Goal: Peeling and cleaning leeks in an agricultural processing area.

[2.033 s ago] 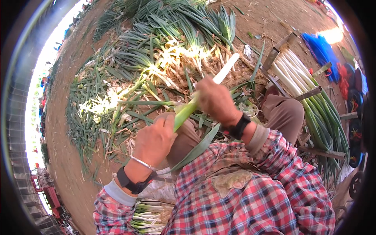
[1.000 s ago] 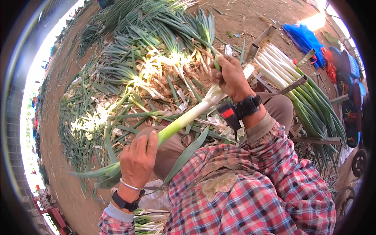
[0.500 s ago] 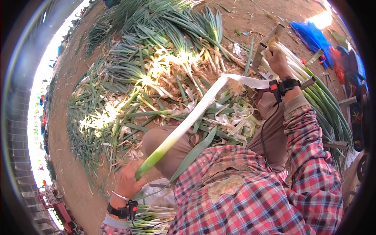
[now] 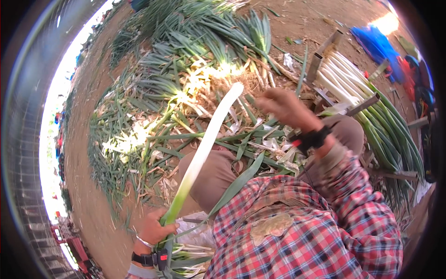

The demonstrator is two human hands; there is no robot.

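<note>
My left hand point(image 4: 155, 228) is closed round the green part of a long green onion point(image 4: 204, 146). Its white stalk slants up and away over my left knee, and the bare white end shows no roots. One flat green leaf hangs from it across my lap. My right hand point(image 4: 288, 109) is to the right of that white end, apart from it, above the pile of peelings point(image 4: 274, 144). Motion smears its fingers, so I cannot make out whether anything is in them.
A metal rack point(image 4: 320, 58) at the right holds a bundle of peeled green onions point(image 4: 367, 102). Ahead lies a large heap of unpeeled green onions point(image 4: 186, 60) with roots. More green onions point(image 4: 190, 253) lie by my left wrist. A blue plastic sheet point(image 4: 376, 46) is at the far right.
My right hand has come left, away from the rack. The white strip stretching from the stalk's end to that hand is gone. My left hand has tilted the stalk more upright.
</note>
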